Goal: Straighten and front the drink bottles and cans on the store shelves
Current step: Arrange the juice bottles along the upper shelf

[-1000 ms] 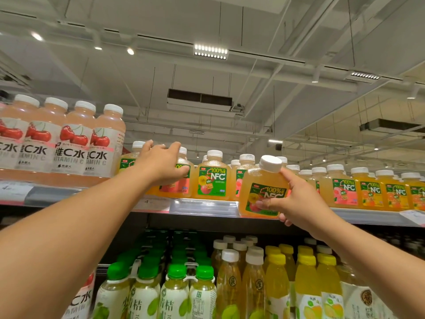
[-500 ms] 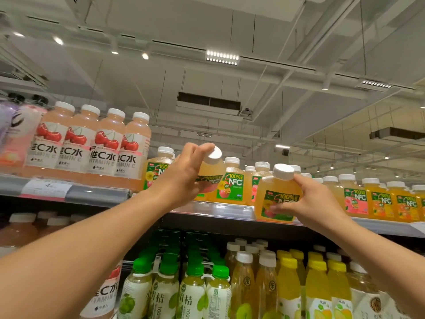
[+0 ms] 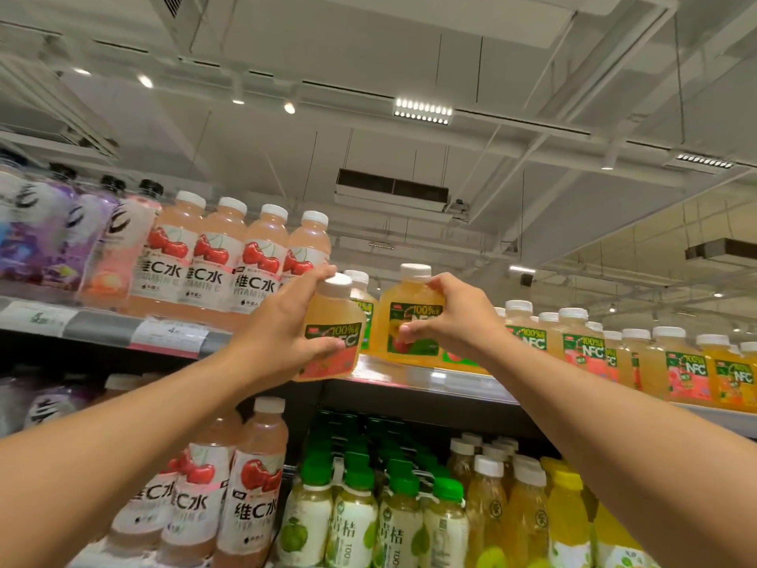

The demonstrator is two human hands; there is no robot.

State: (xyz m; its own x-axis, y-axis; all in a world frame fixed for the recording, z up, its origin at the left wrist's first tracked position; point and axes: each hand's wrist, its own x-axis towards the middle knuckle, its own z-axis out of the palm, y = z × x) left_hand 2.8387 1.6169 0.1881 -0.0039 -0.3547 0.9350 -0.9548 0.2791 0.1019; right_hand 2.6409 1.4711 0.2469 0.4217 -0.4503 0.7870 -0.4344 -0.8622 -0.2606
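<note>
My left hand [image 3: 282,330] grips a squat NFC juice bottle [image 3: 334,321] with a white cap and a green and pink label, held tilted just off the front edge of the top shelf [image 3: 413,377]. My right hand [image 3: 454,321] holds a second NFC bottle [image 3: 409,317] with a green apple label, standing on the shelf edge right beside the first. More NFC bottles [image 3: 585,346] line the same shelf to the right, labels facing out.
Pink cherry vitamin C water bottles [image 3: 213,260] stand in a row on the top shelf at left, purple and white bottles [image 3: 53,231] beyond them. Below are green-capped juice bottles [image 3: 356,522], yellow bottles [image 3: 569,522] and more cherry bottles [image 3: 250,485]. Price tags [image 3: 168,336] line the shelf edge.
My left hand has lifted its NFC bottle off the shelf and brought it forward and right. My right hand has slid its bottle left, next to it. The camera has tilted up and left.
</note>
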